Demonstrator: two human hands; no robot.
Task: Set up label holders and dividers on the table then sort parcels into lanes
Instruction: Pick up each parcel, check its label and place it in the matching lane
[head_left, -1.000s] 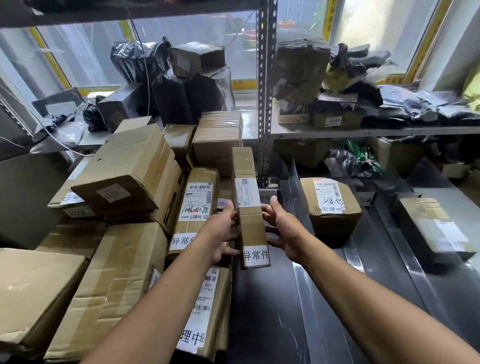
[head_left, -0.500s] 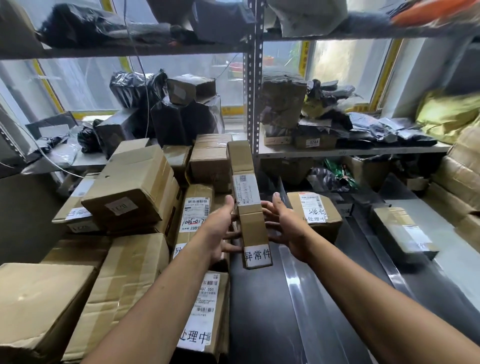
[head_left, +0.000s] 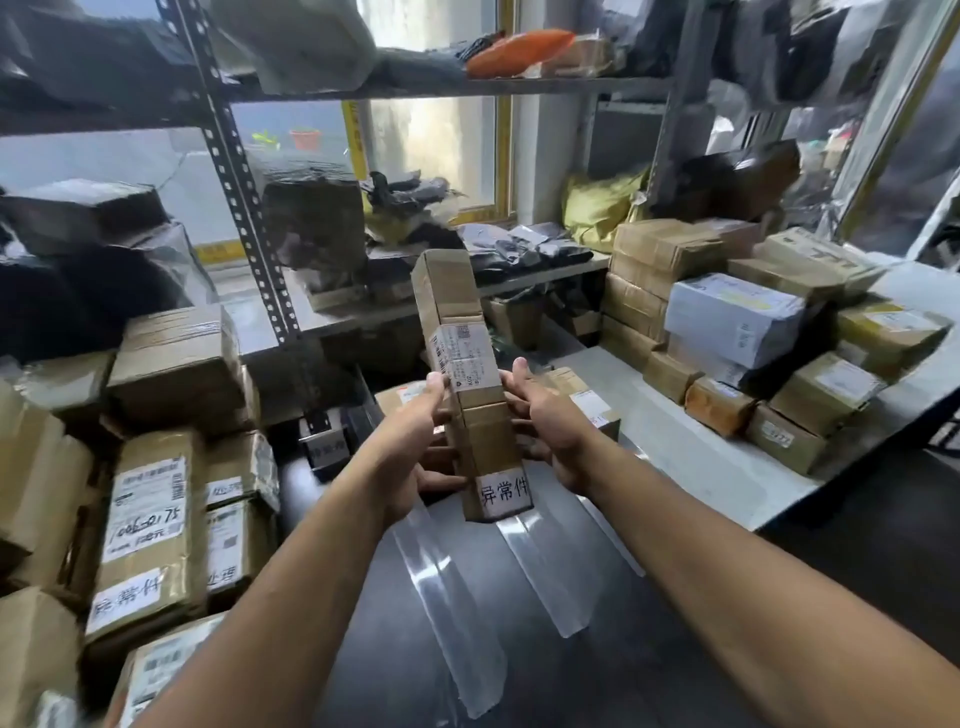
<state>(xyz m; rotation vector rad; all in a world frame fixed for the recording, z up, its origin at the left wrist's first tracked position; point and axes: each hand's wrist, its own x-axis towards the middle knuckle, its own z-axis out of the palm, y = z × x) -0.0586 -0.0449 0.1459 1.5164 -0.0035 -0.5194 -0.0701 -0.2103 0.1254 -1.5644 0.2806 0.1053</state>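
Above the worktop (head_left: 519, 675), a long parcel (head_left: 467, 374) is clasped by left grip (head_left: 410, 447) and right grip (head_left: 550, 436); sorting is judged underway, a lane must be chosen

Both bare forearms reach forward from the lower corners of the view and converge toward the middle, wrists nearly straight. The left hand (head_left: 415, 441) and the right hand (head_left: 550, 431) face each other, palms inward, and grip a long cardboard box (head_left: 467, 332) between them at roughly the same height. The box stands nearly upright, leaning slightly left at the top. The left thumb lies up along the box's left edge, and the right thumb points up beside its right edge. The fingers (head_left: 441, 475) of the left hand curl round behind the box's lower part; the right hand's fingers curl in against its right side.
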